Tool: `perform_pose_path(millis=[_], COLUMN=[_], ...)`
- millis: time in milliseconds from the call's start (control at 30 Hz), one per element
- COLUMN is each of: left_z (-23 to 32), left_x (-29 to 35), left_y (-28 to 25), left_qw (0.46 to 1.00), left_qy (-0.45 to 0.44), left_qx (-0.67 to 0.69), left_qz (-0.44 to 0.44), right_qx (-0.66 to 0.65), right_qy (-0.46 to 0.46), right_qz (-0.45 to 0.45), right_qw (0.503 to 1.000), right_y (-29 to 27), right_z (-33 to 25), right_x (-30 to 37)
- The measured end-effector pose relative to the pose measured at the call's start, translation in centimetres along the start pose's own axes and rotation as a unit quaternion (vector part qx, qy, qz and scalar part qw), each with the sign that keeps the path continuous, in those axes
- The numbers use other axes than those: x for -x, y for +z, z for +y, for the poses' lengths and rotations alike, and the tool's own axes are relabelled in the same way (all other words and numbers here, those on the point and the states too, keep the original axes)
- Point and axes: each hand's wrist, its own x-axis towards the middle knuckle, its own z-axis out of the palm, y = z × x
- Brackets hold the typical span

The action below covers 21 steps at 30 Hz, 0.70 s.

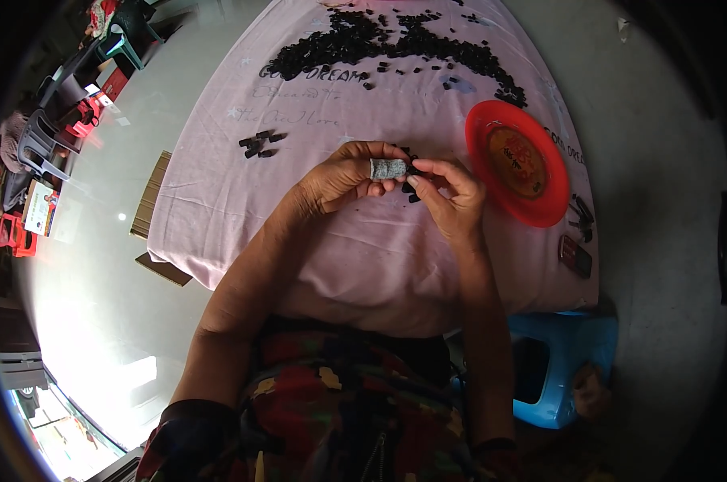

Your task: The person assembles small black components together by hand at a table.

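Note:
My left hand (339, 178) and my right hand (453, 197) meet above the near middle of the table. A grey knitted sleeve (386, 169) covers the left thumb. Between the fingertips of both hands is a small black part (412, 170), mostly hidden by the fingers, so its exact kind does not show. Both hands are closed in a pinch on it. Just below them, a few similar black pieces (413, 195) lie on the pink cloth (219, 193). Further left sits a small group of black pieces (259, 145).
A large heap of black pieces (331, 48) spreads over the table's far end. Right of my hands is a red plate (477, 149); a mobile phone (574, 255) and black pieces (582, 210) lie near the right edge. A blue stool (549, 411) stands below, cardboard (148, 201) at left.

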Motion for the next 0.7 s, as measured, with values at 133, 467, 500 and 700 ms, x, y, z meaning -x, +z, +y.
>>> perform_pose_path(millis=[133,467,500,700], left_z=[-0.3,-0.4,-0.5,-0.9], left_x=[0.0,0.2,0.2,-0.1], left_y=[-0.4,-0.1,-0.1,-0.3], left_qw=[0.998,0.993,0.992,0.992], left_qy=[-0.037,-0.052,-0.055,-0.058], left_qx=[0.032,0.067,0.076,0.079], left_qz=[-0.027,-0.079,-0.079,-0.083], right_qx=[0.046,0.149,0.148,0.175], right_qy=[-0.015,-0.08,-0.08,-0.095], right_qz=[0.006,0.021,0.021,0.003], right_qw=[0.999,0.985,0.985,0.98], right_y=[-0.1,0.1,0.1,0.0], right_z=[-0.3,-0.7,-0.7,-0.9], right_x=[0.0,-0.2,-0.2,-0.4])
